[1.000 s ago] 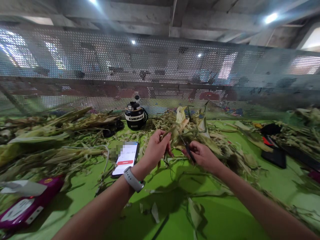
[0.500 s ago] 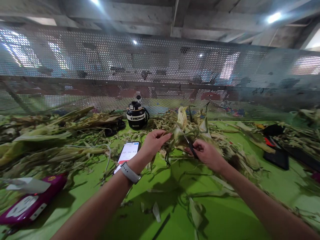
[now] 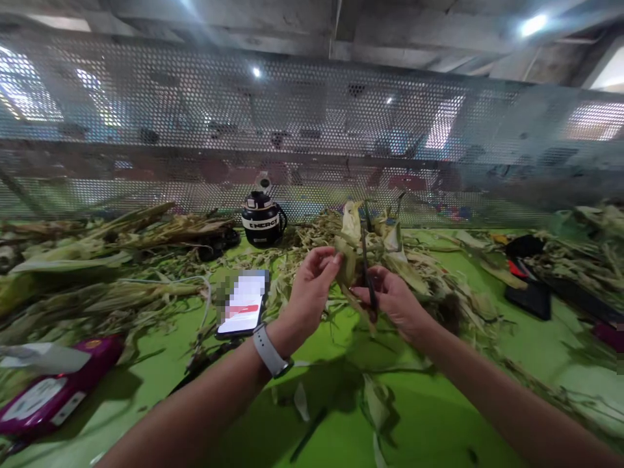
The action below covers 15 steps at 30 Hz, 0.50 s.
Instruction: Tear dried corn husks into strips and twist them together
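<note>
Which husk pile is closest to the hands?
The middle pile, behind the left hand pinching a husk and right hand holding scissors; left pile and right pile lie aside.

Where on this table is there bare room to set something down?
Bare green table lies between your forearms, apart from a few scraps, and right of your right arm, before the black pouch. Crowded: husk piles at left and behind the left hand gripping a husk and the right hand with its scissors.

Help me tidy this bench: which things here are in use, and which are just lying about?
In use: husk strip pinched by left hand; scissors in right hand.
Lying about: phone, black jug, pink packet, black pouch, all on the green table.
</note>
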### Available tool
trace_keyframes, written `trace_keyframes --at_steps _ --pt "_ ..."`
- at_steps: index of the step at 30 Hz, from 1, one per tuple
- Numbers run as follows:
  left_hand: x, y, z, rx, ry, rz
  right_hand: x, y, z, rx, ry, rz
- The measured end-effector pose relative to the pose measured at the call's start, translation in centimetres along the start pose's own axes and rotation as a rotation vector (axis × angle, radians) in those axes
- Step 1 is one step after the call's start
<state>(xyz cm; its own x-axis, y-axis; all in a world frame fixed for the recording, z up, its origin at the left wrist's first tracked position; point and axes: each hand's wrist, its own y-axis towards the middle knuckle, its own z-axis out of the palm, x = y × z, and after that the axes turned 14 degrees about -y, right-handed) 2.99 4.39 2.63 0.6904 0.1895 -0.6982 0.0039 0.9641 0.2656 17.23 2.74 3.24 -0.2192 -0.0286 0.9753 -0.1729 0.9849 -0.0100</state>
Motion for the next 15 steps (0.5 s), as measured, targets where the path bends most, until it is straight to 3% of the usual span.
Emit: trace_keyframes --at_steps 8,11,15 --pt "0.4 -0.5 0.0 0.017 0.056 0.083 -0.6 0.0 0.4 0.051 0.104 0.024" --pt "0.4 0.0 -0.5 0.022 0.078 0.057 -0.4 0.5 -0.4 -0.031 -0.007 -0.05" --pt "-0.5 0.7 -1.4 0.118 0.191 -0.093 -0.1 1.4 -2.0 -0.169 -0.098 -0.14"
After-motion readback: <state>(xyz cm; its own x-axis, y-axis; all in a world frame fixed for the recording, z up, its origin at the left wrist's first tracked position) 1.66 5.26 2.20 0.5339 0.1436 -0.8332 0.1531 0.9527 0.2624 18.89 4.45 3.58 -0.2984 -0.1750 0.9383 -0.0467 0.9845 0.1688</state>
